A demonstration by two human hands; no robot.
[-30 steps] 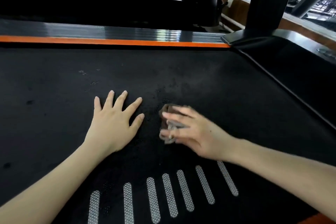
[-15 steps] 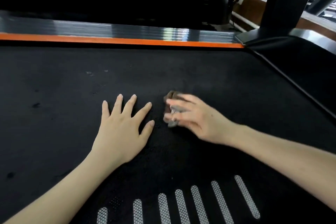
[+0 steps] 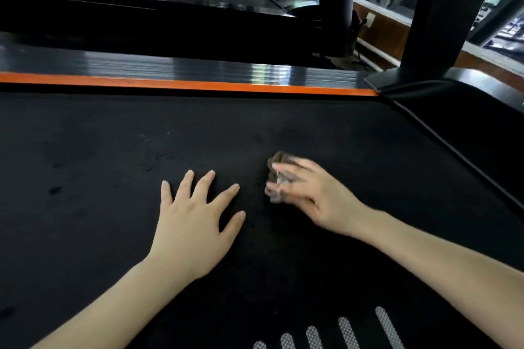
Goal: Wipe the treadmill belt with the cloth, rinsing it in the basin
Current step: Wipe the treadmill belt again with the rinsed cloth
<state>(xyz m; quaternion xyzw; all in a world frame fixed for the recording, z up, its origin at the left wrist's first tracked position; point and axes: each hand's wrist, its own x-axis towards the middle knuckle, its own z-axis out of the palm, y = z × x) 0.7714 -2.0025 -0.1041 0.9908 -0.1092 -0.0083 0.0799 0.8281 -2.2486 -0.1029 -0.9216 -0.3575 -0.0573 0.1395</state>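
The black treadmill belt [image 3: 99,156] fills most of the view. My left hand [image 3: 192,215] lies flat on it, fingers straight and spread. Just to its right, my right hand [image 3: 314,195] grips a small crumpled brown-grey cloth [image 3: 276,176] and presses it against the belt; the hand and cloth are blurred by motion. Most of the cloth is hidden under my fingers. No basin is in view.
An orange strip and a shiny grey side rail [image 3: 198,71] run along the belt's far edge. A black upright post [image 3: 436,8] rises at the far right over the black motor cover [image 3: 467,110]. White grip stripes [image 3: 346,331] mark the belt near me. Another treadmill stands behind.
My right hand has rubbed the cloth away from me along the belt and a little to the right. My left hand stays flat in place. The view has tilted upward.
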